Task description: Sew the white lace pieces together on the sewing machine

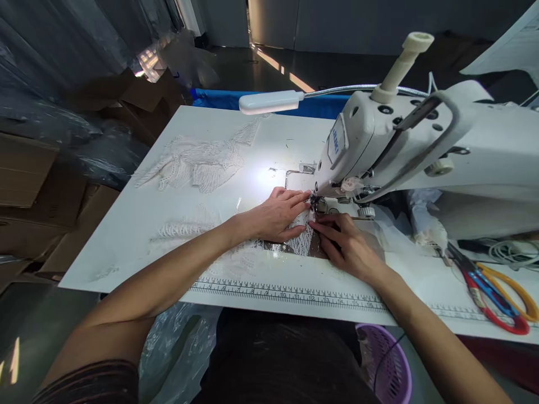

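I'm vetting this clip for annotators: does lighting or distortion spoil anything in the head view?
Head view: harsh glare whitens the tabletop below the lamp, beyond the left hand; head view: the pale lace at far left has low contrast; head view: the cardboard boxes sit in dimmer light; head view: the left arm looks stretched toward the corner, probably wide-angle distortion.

Glare whitens the table [261,180] below the lamp [269,102] at upper centre, bright streaks cross the dim floor [236,70] above, and wide-angle distortion stretches the frame's edges.
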Demonstrator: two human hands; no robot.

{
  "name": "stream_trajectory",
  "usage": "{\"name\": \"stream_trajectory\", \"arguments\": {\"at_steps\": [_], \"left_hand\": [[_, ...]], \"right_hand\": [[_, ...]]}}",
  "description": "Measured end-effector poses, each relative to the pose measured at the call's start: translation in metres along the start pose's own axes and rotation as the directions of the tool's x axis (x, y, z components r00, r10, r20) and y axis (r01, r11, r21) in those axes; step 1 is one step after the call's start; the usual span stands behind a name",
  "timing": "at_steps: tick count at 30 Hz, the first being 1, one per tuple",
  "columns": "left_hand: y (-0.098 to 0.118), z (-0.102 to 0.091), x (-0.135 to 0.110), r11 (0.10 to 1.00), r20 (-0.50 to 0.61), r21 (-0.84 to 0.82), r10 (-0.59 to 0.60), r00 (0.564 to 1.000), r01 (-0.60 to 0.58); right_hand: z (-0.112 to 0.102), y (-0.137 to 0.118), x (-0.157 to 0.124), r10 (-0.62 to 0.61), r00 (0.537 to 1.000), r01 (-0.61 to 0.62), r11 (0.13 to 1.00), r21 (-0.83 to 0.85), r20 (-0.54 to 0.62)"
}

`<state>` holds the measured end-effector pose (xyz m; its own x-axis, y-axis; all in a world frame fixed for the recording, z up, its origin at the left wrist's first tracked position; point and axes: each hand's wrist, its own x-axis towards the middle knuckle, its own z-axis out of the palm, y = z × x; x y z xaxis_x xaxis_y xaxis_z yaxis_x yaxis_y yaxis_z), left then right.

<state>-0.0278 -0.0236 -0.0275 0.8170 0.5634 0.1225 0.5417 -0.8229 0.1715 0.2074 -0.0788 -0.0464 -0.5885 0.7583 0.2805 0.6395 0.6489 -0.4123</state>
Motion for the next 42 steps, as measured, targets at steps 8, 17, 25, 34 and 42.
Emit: {"name": "stream_trajectory", "arguments": {"at_steps": [8,17,25,34,42], "left_hand": [[-0.001,0.0,0.002,0.999,0.001,0.048,-0.012,1.0,0.012],[0.005,0.004,0.002,0.99,-0.002,0.058,-0.129,0.992,0.128],[0.013,0.007,0.007,0.956,-0.037,0.048,-0.288,0.957,0.29],[0.014,0.008,0.004,0.949,-0.189,0.088,-0.281,0.941,0.302],[0.003,-0.001,-0.007,0.967,-0.158,-0.172,0.162,0.974,-0.189]], "right_hand": [[0.002,-0.001,0.001,-0.013,1.0,0.013,0.999,-0.038,-0.015],[0.002,-0.007,0.011,-0.011,0.999,0.005,0.983,-0.184,-0.033],[0.002,-0.007,0.02,-0.019,0.997,-0.001,0.964,-0.265,-0.074],[0.001,-0.006,0.006,0.078,0.995,-0.083,0.991,-0.103,-0.055],[-0.033,0.009,0.02,0.188,0.973,-0.203,0.974,0.104,0.133]]}}
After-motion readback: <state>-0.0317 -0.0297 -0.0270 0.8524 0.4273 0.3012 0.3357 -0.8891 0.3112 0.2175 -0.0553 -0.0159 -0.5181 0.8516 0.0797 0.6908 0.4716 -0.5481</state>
